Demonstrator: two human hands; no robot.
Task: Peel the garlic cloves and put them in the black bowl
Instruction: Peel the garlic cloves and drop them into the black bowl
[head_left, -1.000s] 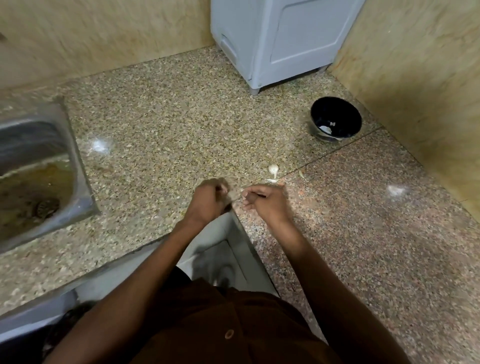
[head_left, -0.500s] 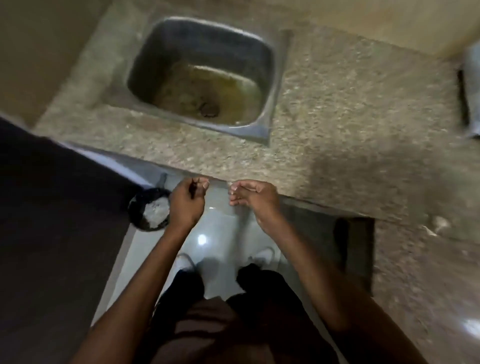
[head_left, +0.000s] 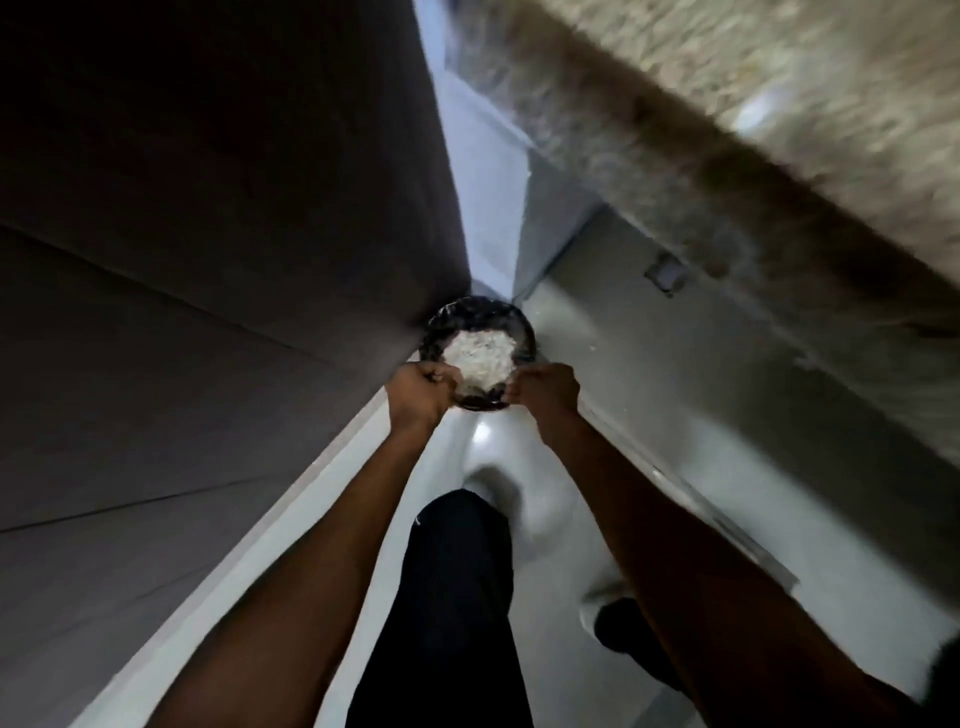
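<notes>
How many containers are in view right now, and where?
1: a dark round bin holding pale scraps, on the floor past the left hand and right hand. Others may sit outside this blurred view.

Bin (head_left: 478, 317) on the floor is black and shiny, stuffed with whitish papery scraps (head_left: 480, 353). Floor (head_left: 649, 415) is glossy pale grey-white, countertop (head_left: 779, 104) speckled beige and brown, wall (head_left: 208, 208) a dark grey-brown, trousers (head_left: 447, 597) black.

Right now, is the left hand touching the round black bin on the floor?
Cannot tell. In the head view the left hand overlaps the near rim of the bin, which holds pale scraps, but motion blur and the top-down angle hide any contact or gap.
</notes>
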